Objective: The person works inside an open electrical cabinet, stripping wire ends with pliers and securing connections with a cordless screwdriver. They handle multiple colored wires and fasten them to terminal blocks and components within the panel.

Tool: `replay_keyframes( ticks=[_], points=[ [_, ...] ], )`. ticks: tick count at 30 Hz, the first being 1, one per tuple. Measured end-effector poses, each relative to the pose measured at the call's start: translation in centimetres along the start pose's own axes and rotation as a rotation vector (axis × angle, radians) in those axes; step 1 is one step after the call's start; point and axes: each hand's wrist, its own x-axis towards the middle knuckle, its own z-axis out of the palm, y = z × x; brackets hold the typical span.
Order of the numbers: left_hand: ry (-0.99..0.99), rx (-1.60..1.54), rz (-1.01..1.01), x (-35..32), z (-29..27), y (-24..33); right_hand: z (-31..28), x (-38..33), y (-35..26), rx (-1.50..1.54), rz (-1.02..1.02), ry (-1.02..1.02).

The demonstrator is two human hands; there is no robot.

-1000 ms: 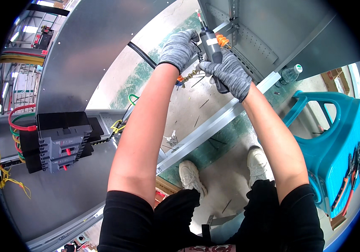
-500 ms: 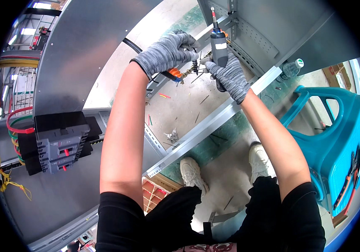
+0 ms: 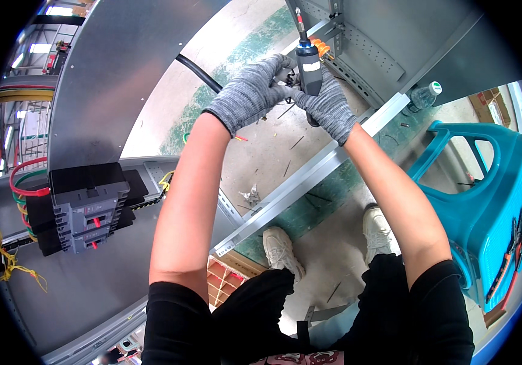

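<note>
My right hand (image 3: pixel 329 108), in a grey knit glove, is wrapped round a black and grey power screwdriver (image 3: pixel 309 68). The bit of the screwdriver points up and away from me. My left hand (image 3: pixel 250 92), gloved alike, meets the right one beside the tool. Its fingers are bent together round a small black piece (image 3: pixel 291 78), mostly hidden, whose kind I cannot make out. Both hands are above the open metal frame (image 3: pixel 297 185). Just past the screwdriver, an orange ribbed part (image 3: pixel 320 47) sits by the far rail.
A black cable (image 3: pixel 199 72) runs in behind my left hand. Left of me, a grey circuit breaker (image 3: pixel 93 213) is mounted in the cabinet. At right stands a teal stool (image 3: pixel 486 188) with pliers (image 3: pixel 519 234) on it, near a clear bottle (image 3: pixel 422 97). Scraps litter the floor.
My left hand has shifted right, up against the right hand. The screwdriver has moved slightly left. An orange part seen earlier under the left hand is now hidden.
</note>
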Motion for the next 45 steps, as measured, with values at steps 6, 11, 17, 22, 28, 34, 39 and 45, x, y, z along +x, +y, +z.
replay_keyframes(
  ticks=[6,11,17,22,28,34,39,45],
  points=[
    [0.221,-0.212,0.044,0.8,2.6,-1.4,0.4,0.4,0.7,0.081,-0.026,0.003],
    [0.506,-0.461,0.105,1.7,3.8,-2.4,0.7,1.7,2.2,0.106,-0.141,-0.003],
    [0.441,-0.567,0.039,0.7,3.8,-1.8,0.9,1.6,1.8,0.017,-0.090,0.080],
    [0.367,-0.166,0.059,-1.2,3.8,-1.1,0.5,1.4,1.9,0.193,-0.186,-0.009],
    [0.477,0.017,0.145,-1.7,3.7,-1.0,0.7,1.4,1.7,0.068,-0.226,-0.023],
    [0.689,0.092,0.086,-1.2,4.8,-1.2,0.9,1.0,1.1,0.177,-0.211,0.015],
    [0.835,0.034,0.053,0.0,6.3,-1.2,1.2,1.6,1.9,0.150,-0.187,0.088],
    [0.900,-0.388,-0.067,1.1,7.7,-2.0,0.5,1.5,0.8,0.142,-0.066,0.078]
  ],
)
